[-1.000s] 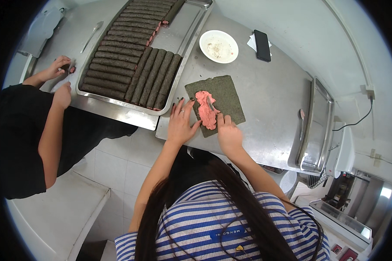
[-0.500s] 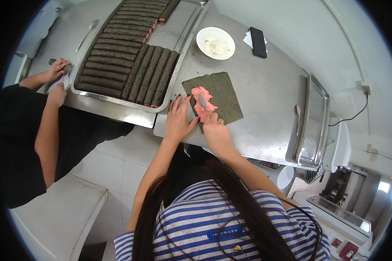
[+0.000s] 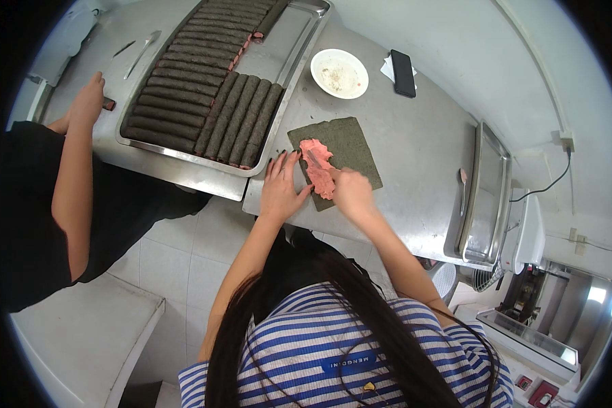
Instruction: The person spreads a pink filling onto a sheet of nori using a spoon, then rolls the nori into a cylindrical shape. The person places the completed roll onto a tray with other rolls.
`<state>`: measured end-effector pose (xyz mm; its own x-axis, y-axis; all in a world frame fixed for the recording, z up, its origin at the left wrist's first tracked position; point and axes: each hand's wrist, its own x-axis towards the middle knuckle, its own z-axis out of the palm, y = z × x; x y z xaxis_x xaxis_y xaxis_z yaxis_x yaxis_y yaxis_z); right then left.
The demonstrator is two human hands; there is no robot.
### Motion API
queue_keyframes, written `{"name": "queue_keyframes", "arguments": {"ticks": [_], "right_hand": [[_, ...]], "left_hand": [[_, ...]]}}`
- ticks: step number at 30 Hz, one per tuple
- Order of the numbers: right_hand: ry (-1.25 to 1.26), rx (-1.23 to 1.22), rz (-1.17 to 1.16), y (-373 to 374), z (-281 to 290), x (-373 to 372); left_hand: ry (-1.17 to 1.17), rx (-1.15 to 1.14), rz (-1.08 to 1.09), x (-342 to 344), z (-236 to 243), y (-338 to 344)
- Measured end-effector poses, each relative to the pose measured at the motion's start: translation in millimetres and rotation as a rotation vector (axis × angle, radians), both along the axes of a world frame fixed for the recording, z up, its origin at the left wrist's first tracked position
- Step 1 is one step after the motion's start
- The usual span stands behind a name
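Note:
A dark green seaweed sheet (image 3: 355,153) lies on the steel table in front of me, with pink paste (image 3: 321,185) spread along its left part. My right hand (image 3: 352,192) is closed round a spoon (image 3: 314,160), whose bowl presses into the paste; the handle is mostly hidden by my fingers. Fingers spread, my left hand (image 3: 281,187) rests at the sheet's left edge, its fingertips close to the paste and holding nothing.
A metal tray (image 3: 243,171) of seaweed rolls stands at the left, where a co-worker's hand (image 3: 88,102) is near another roll. Beyond the sheet are a white bowl (image 3: 350,60) and a phone (image 3: 402,73). At the right, another spoon (image 3: 463,187) lies beside a second tray (image 3: 478,217).
My right hand has moved slightly right and up, and the paste reaches further toward me. My left hand stays put. The co-worker's hands have shifted, and a dark utensil now lies on the table.

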<state>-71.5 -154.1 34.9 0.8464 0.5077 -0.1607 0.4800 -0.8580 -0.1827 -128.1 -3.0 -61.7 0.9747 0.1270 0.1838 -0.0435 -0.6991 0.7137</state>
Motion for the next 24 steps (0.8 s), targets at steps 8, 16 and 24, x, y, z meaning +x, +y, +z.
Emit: {"name": "queue_keyframes", "arguments": {"ticks": [8,16,24], "right_hand": [[0.108,0.138,0.212,-18.6,62.7,62.0],[-0.076,-0.070,0.631,-32.0,35.4,99.7],[-0.143,-0.023,0.665,-23.0,10.2,113.5]], "left_hand": [[0.010,0.010,-0.007,0.7,0.9,2.4],[-0.005,0.017,-0.037,-1.4,5.2,5.8],[-0.008,0.030,-0.030,-1.0,4.4,5.4]]}}
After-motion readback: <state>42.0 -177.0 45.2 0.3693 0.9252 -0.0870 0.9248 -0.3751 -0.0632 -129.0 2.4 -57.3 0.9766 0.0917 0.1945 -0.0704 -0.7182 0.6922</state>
